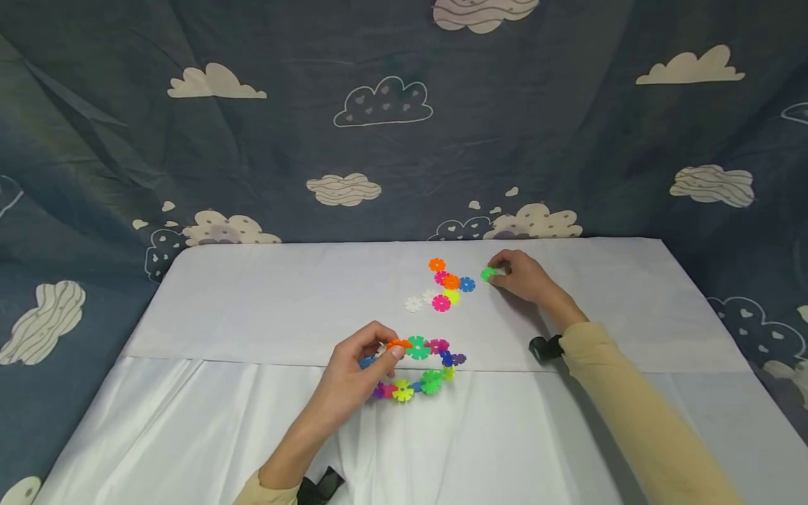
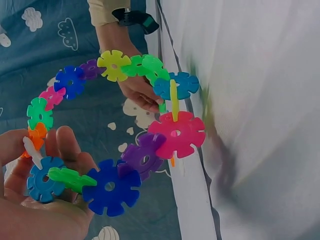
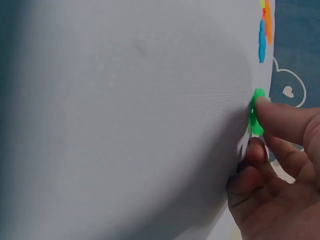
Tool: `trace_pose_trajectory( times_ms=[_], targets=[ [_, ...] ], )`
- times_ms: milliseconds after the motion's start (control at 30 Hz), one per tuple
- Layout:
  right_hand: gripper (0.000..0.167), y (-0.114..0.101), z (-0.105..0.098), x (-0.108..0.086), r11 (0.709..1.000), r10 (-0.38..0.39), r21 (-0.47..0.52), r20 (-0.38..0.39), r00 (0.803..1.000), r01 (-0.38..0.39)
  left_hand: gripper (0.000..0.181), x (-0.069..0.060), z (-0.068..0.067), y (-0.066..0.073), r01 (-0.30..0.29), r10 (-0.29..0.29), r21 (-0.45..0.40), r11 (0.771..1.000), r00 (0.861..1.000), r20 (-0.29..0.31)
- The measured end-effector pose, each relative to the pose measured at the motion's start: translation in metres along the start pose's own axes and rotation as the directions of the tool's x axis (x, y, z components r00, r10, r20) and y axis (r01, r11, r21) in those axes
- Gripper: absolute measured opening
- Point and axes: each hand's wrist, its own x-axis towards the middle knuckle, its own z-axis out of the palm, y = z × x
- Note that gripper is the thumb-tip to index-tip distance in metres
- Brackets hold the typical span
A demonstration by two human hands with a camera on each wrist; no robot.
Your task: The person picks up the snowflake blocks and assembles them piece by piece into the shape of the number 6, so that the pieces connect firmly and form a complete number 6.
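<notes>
My left hand (image 1: pixel 353 368) grips a closed ring of slotted plastic flower discs (image 1: pixel 417 348), thumb and fingers around its upper left part near an orange disc. Seen from the left wrist, the ring loops out from the hand, with a dark blue disc (image 2: pixel 111 187) close by and a pink disc (image 2: pixel 177 134) farther along. Farther back on the right, my right hand (image 1: pixel 527 279) pinches a single green flower disc (image 1: pixel 487 274) at the table. The right wrist view shows the thumb on this green disc (image 3: pixel 257 112); the other fingers are partly hidden.
Several loose discs lie left of the right hand: an orange disc (image 1: pixel 437 264), a blue disc (image 1: pixel 467 284), a pink disc (image 1: pixel 441 303) and a white disc (image 1: pixel 413 304) among them. A white cloth (image 1: pixel 252 308) covers the table, and a dark cloud-patterned curtain (image 1: pixel 284 154) hangs behind.
</notes>
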Motion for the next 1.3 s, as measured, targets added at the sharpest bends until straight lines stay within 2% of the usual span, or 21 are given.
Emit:
trace_pose_trajectory(
  times_ms=[133, 267, 367, 500, 800, 967, 1100, 1300],
  targets=[
    [0.027, -0.004, 0.001, -0.012, 1.0, 0.025, 0.009, -0.014, 1.0, -0.025, 0.008, -0.001, 0.003, 0.0, -0.012, 0.012, -0.005, 1.0, 1.0, 0.002],
    [0.023, -0.004, 0.002, -0.03, 0.999, 0.011, 0.046, -0.018, 1.0, -0.01, 0.008, -0.001, 0.007, 0.001, -0.02, 0.02, -0.024, 0.999, 1.0, 0.004],
    [0.023, -0.004, 0.002, -0.049, 0.995, -0.012, 0.101, -0.036, 0.999, 0.016, 0.008, -0.001, 0.009, 0.001, -0.027, 0.027, -0.035, 0.999, 1.0, 0.001],
    [0.023, -0.012, -0.001, -0.079, 0.981, -0.043, 0.184, -0.102, 0.994, 0.061, 0.008, -0.001, 0.01, 0.002, -0.041, 0.041, -0.041, 0.998, 0.999, -0.012],
    [0.021, -0.057, -0.004, -0.153, 0.911, -0.102, 0.36, -0.282, 0.954, 0.204, 0.009, -0.001, 0.015, 0.0, -0.054, 0.054, -0.074, 0.996, 0.999, -0.002],
    [0.02, -0.086, -0.002, -0.184, 0.863, -0.132, 0.423, -0.338, 0.932, 0.276, 0.01, -0.004, 0.018, 0.002, -0.035, 0.036, -0.076, 0.996, 0.999, 0.017],
    [0.024, -0.105, 0.0, -0.199, 0.83, -0.137, 0.478, -0.325, 0.936, 0.287, 0.011, -0.005, 0.019, 0.003, -0.023, 0.023, -0.034, 0.999, 1.0, 0.012],
    [0.019, -0.123, 0.012, -0.207, 0.768, -0.105, 0.597, -0.241, 0.965, 0.233, 0.009, -0.007, 0.018, 0.002, -0.044, 0.044, 0.015, 0.999, 0.999, 0.01]
  ],
)
